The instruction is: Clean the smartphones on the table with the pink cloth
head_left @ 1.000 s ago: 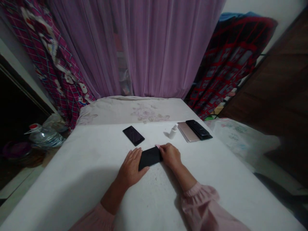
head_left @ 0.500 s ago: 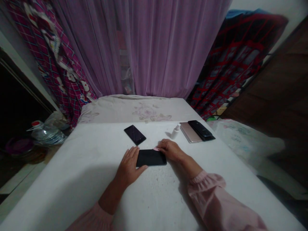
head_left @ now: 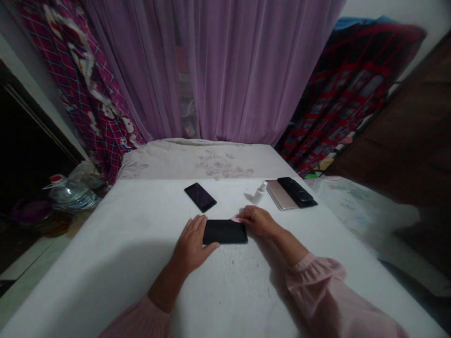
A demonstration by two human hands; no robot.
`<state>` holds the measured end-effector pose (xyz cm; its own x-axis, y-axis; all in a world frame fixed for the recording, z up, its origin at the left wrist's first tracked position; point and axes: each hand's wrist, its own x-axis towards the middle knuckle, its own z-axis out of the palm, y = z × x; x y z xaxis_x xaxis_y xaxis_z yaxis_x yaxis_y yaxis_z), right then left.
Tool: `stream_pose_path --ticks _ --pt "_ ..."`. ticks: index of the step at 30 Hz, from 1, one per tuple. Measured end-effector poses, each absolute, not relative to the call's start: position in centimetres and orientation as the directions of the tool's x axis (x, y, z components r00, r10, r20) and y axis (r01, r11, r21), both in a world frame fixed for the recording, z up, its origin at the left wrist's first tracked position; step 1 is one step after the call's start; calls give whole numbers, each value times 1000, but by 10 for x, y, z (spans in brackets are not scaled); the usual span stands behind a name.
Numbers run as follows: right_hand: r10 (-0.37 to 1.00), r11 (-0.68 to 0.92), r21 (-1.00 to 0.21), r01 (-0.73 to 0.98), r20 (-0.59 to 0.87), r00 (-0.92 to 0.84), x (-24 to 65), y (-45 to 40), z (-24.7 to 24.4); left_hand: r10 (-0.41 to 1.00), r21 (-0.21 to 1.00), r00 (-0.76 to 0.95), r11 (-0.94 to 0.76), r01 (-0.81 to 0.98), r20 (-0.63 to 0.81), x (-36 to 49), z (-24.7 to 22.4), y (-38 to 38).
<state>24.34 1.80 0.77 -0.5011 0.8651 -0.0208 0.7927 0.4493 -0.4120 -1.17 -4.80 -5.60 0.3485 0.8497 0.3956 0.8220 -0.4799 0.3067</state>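
Note:
A black smartphone lies flat on the white table top, its long side running across my view. My left hand rests over the phone's left end, with the thumb along its near edge. My right hand lies at the phone's far right corner, its fingertips next to a small pink tab or cloth. The pink piece is partly hidden, and I cannot tell whether those fingers grip it.
Beyond my hands lie a second black phone, a small white spray bottle, and a rose-gold phone partly under a black phone. A pale floral cloth lies behind the table, with purple curtains above.
The black smartphone has turned from a tilted angle to lying level across my view. My right hand has shifted right along its far edge, with the pink piece moving along.

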Motion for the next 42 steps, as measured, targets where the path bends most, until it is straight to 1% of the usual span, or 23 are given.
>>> stream_pose_path --ticks 2,4,6,7,9,11,12,14,16,18,21,23,24,27,29,31,33,34,36,37,39,40,42 --pt "902 365 -527 767 -5 -433 254 14 4 853 310 346 -476 823 390 -12 -56 -47" --pt "948 203 -712 672 -30 -318 258 9 -2 853 312 337 -472 825 398 -12 -58 -46" --pt "977 -3 -893 450 -99 -190 256 3 -8 845 304 335 -477 825 416 -14 -61 -45" --pt "982 -88 -951 297 -133 -136 254 0 -10 841 296 338 -481 825 423 -15 -63 -45" --pt "982 -175 -985 -8 -174 -71 250 -5 -12 840 278 337 -476 835 426 -19 -66 -46" --pt "979 -201 -956 -215 -194 -54 247 -8 -12 855 264 315 -443 857 413 -23 -66 -48" --pt "977 -214 -938 -273 -205 -62 246 -9 -11 863 258 294 -419 870 411 -23 -65 -50" --pt "973 -231 -916 -329 -218 -76 244 -9 -10 871 270 250 -385 883 422 -21 -56 -53" --pt "973 -231 -909 -348 -217 -79 243 -9 -9 878 352 222 -385 853 424 -12 -42 -52" --pt "973 -231 -908 -350 -214 -89 240 -9 -8 907 522 187 -375 767 376 5 -25 -47" --pt "971 -237 -904 -357 -205 -126 233 -10 -6 978 814 95 -208 542 187 37 -2 -31" --pt "968 -240 -901 -362 -194 -159 227 -12 -5 992 927 92 -112 359 84 57 8 -20" --pt "965 -244 -899 -364 -189 -180 225 -13 -5 990 961 129 -82 265 49 65 11 -16" --pt "962 -232 -905 -356 -159 -222 225 -13 -3 988 991 145 37 130 -56 76 17 -9" --pt "975 -175 -942 -287 -126 -182 235 -9 -1 993 994 80 84 69 -90 75 19 -9" --pt "999 -49 -991 -125 -47 -20 252 0 3 993 993 11 114 -28 -114 69 21 -10" --pt "962 111 -987 120 137 237 270 11 7 984 980 -33 171 -104 -176 63 24 -10" --pt "916 168 -954 246 244 319 277 17 8 976 972 -54 201 -122 -209 60 25 -11" --pt "863 251 -857 450 409 297 286 29 7 961 960 -94 248 -130 -261 57 29 -10" --pt "857 280 -807 520 454 243 286 34 5 954 956 -109 265 -127 -279 57 30 -9" --pt "864 317 -733 601 485 135 283 44 -3 944 949 -120 293 -117 -306 59 33 -8" --pt "872 317 -717 621 479 107 281 48 -8 942 945 -114 304 -118 -317 61 35 -7" --pt "885 298 -725 621 454 105 276 54 -19 937 936 -90 323 -144 -337 64 38 -5"
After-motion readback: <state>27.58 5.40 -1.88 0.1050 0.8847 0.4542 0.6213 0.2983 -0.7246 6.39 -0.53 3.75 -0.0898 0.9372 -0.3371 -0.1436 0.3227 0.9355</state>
